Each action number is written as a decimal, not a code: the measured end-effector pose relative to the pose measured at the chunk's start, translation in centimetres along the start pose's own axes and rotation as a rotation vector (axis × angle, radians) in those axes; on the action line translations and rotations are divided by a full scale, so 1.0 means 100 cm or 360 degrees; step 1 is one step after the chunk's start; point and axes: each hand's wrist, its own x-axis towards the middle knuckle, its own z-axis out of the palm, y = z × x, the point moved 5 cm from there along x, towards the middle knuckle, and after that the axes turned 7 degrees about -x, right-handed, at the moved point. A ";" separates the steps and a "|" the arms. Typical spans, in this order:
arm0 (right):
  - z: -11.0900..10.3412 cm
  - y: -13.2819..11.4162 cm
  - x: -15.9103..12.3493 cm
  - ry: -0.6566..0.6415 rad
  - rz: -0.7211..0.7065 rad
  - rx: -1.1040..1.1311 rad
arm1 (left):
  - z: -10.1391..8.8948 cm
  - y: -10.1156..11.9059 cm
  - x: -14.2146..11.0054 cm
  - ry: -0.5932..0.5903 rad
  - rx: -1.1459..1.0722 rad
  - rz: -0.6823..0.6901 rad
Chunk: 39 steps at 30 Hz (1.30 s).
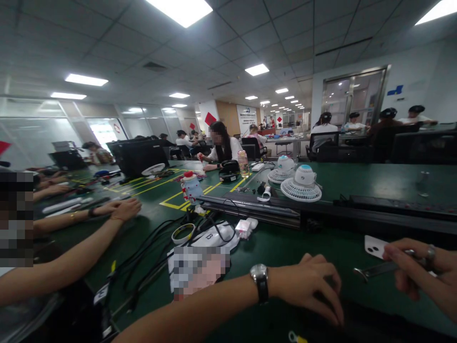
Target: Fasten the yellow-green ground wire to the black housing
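Note:
My left hand (309, 288) wears a watch with a black strap (263, 286). Its fingers are bent down onto a dark, long piece (378, 321) at the lower right; what the fingertips hold is hidden in the shadow. At the right edge my right hand (424, 271) is closed around a metal wrench (378, 271), whose jaw end points left. Just behind the wrench lies a white phone (374, 247). A ring terminal (293, 336) with a yellow sleeve is at the bottom edge, below my left hand.
Metal and black rails (257, 209) cross the green table (342, 238). Nearby are white fans (302, 183), a tape roll (183, 234), black cables (150, 259), a bottle (193, 186) and a small white-and-pink box (243, 228). Another person's hands (124, 209) rest at left; several people sit beyond.

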 end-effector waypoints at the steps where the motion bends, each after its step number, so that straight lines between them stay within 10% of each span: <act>1: 0.000 -0.001 0.001 -0.0008 0.0004 0.0032 | -0.003 -0.001 -0.003 0.0035 -0.0068 -0.0034; 11: -0.016 -0.050 -0.008 -0.0137 0.0273 0.0369 | -0.032 0.007 -0.020 0.0466 -0.0684 -0.0252; 22: -0.019 -0.041 -0.067 0.0216 0.0406 0.0566 | -0.017 0.004 -0.009 0.0171 -0.0466 -0.0129; 39: -0.015 -0.039 -0.076 0.0112 0.0204 0.0464 | -0.008 -0.001 0.004 0.0035 -0.0317 0.0007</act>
